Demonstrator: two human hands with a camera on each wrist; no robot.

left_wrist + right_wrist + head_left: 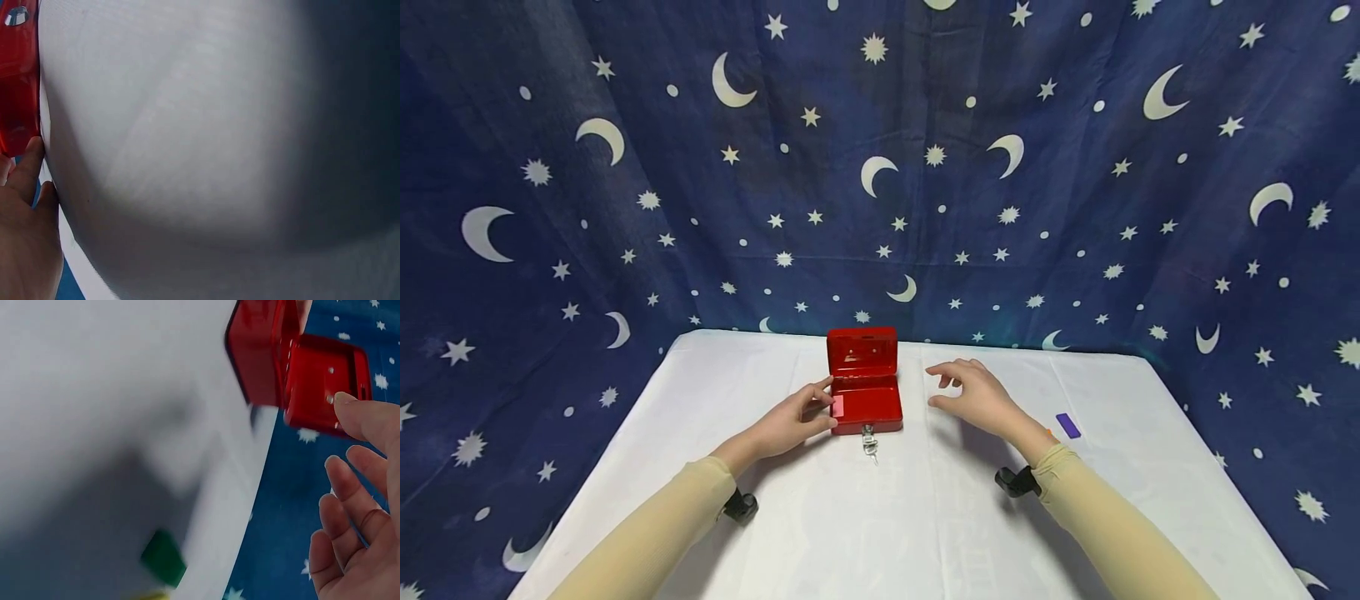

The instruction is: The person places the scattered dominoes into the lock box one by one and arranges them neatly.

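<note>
A small red metal cash box [867, 425] stands on the white-covered table with its lid [862, 352] raised. From the lock at its front hang keys [871, 446]. Inside, by the left wall, is a flat pink piece [838, 406]. My left hand [792, 421] is at the box's left side, thumb by the front corner and forefinger toward the back; in the left wrist view a fingertip [34, 145] meets the red wall. To the right of the box, my right hand [973, 396] hovers with fingers loosely bent and nothing in them.
A purple block [1067, 425] lies right of the right wrist, and a bit of orange [1049, 432] shows beside that wrist. The right wrist view has a blurred green block [164, 557] and a yellow edge [153, 595]. Behind the table hangs a blue star-patterned cloth [880, 208].
</note>
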